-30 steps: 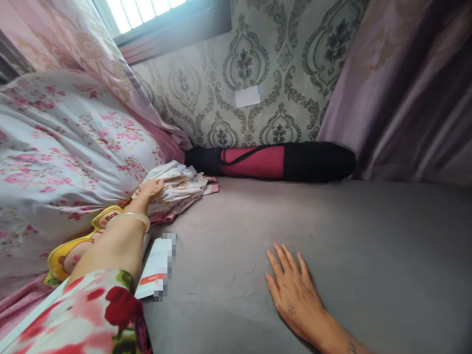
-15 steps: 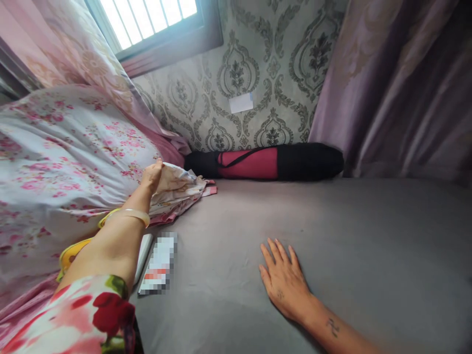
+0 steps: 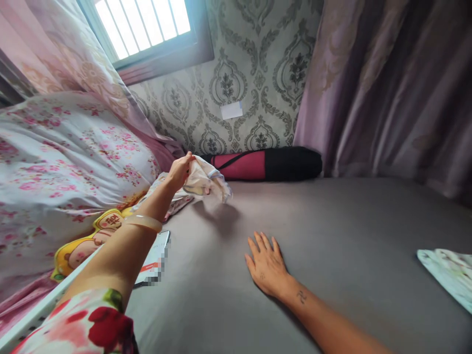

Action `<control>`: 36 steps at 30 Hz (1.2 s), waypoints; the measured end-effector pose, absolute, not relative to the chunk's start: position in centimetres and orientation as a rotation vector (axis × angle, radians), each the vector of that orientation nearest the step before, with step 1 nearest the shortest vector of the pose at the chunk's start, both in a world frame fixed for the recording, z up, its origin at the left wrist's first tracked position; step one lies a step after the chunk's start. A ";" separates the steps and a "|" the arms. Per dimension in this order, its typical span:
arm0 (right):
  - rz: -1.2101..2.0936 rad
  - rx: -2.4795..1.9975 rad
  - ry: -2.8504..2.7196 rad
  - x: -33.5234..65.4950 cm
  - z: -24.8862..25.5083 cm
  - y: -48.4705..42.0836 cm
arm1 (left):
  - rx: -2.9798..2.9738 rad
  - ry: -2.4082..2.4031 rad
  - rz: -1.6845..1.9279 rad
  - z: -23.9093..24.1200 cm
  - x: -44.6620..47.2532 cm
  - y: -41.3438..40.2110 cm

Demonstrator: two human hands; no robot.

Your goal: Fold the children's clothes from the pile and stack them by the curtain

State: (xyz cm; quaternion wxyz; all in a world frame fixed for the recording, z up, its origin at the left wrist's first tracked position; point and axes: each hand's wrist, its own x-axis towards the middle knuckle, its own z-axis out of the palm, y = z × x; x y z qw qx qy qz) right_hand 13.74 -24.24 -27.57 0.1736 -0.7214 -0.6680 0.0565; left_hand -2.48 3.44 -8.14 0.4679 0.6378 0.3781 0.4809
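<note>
Pinched in the fingers of my left hand is a thin cream piece of cloth, perhaps a garment. It hangs above the grey sheet and casts a shadow on it. Behind my left wrist, more crumpled cloth lies on the bed, partly hidden by the arm. My right hand rests flat on the sheet, fingers spread, holding nothing. At the right edge lies a pale green, seemingly folded cloth, cut off by the frame.
A black and red long bag lies along the wall. Beside my left forearm are a partly blurred phone, a yellow cartoon cushion and a white plastic edge. Floral bedding is heaped at left; a curtain hangs at right.
My left hand has moved right and lifted the cream cloth away from the crumpled pile. My right hand stays flat on the sheet. The view has turned right, bringing the pale green cloth in.
</note>
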 end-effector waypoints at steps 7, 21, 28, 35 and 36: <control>0.185 -1.972 -1.831 14.6 -27.2 -24.3 | 1.473 0.669 1.067 -9.4 1.7 -1.8; -0.117 -1.469 -1.523 17.4 -25.1 -22.8 | 1.341 0.389 0.947 -11.4 5.6 -9.9; -0.163 -1.421 -1.365 18.8 -21.5 -23.4 | 1.073 0.438 0.898 -13.0 5.5 -9.9; 0.062 -1.475 -1.200 20.6 -17.8 -24.8 | 0.936 0.575 0.501 -17.6 6.4 -9.7; 0.143 -1.474 -1.185 20.8 -17.4 -25.0 | 0.967 0.592 0.439 -18.4 6.8 -10.0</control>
